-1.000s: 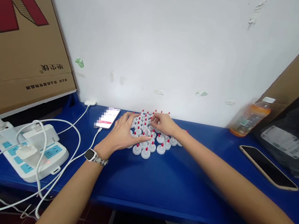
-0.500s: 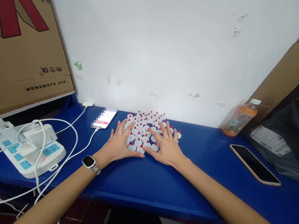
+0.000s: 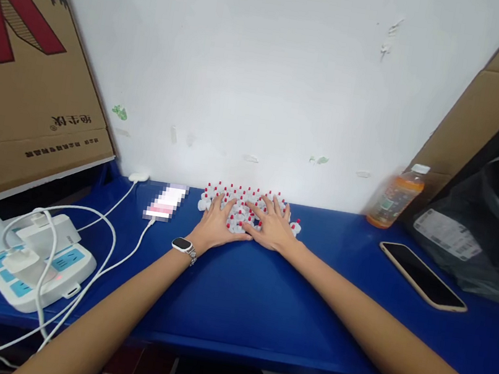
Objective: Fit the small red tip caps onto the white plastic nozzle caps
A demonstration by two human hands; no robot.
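A cluster of small white bottle caps with red tips [image 3: 239, 215] stands on the blue table [image 3: 233, 297], close against the white wall. My left hand [image 3: 213, 225] lies spread at the cluster's left front, thumb stretched to the right along its near edge. Opposite it, my right hand [image 3: 274, 225] has its fingers apart over the right part of the caps. Both hands touch the caps, and the two thumbs almost meet in front. Some caps are hidden under the fingers. One cap [image 3: 295, 227] sits just outside my right hand.
At left, a white power strip [image 3: 29, 279] holds chargers and looping cables beside a phone [image 3: 166, 201] on a cable. To the right lie another phone [image 3: 423, 277], an orange drink bottle [image 3: 398, 197] and a dark plastic bag [image 3: 496, 230]. A cardboard box [image 3: 58, 89] leans at left.
Both hands have moved forward toward the wall, pushing the caps with them. The cluster now sits closer to the wall and spreads wider sideways. The view has shifted slightly.
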